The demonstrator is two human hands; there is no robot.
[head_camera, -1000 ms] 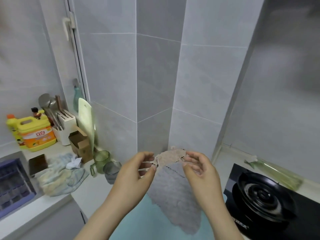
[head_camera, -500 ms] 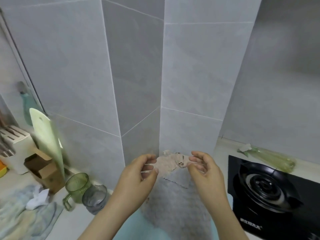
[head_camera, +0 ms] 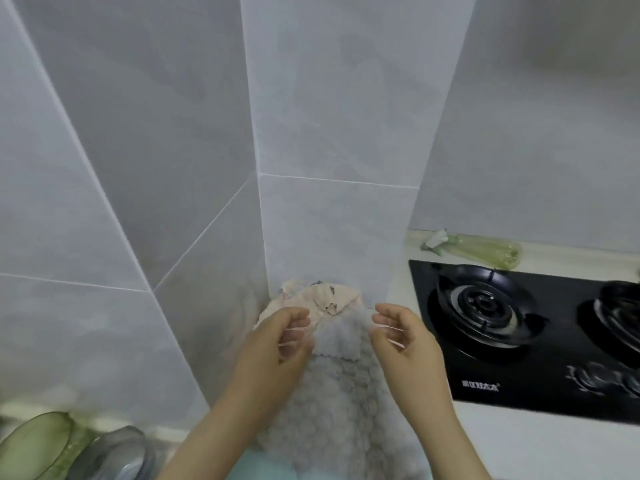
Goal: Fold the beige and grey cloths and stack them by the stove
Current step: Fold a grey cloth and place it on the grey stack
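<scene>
**Two cloths hang between our hands, stove to the right**

From the head camera we look down at both hands raised in front of the tiled wall corner. The grey cloth (head_camera: 334, 393) hangs between them, its long axis running straight down from the fingers towards us. A short flap is turned over at its top. The beige cloth (head_camera: 337, 299) is bunched above and behind that flap, touching the grey one and not yet laid flat.

Our left hand (head_camera: 277, 344) has its fingers curled inward and pinches the left top edge where the two cloths meet. Our right hand (head_camera: 403, 341) is also curled narrow, thumb and forefinger at the grey cloth's upper right corner. Blur keeps us from telling whether it actually grips.

The gas stove (head_camera: 519, 330) lies to the right, just beside the right hand, so that hand is the nearer one for setting anything down there. A pale green bottle (head_camera: 485, 252) lies on its side behind the stove. A green cup (head_camera: 34, 445) and a grey glass (head_camera: 114, 455) stand at the lower left.

We judge neither cloth is folded yet. The two need separating first.
</scene>
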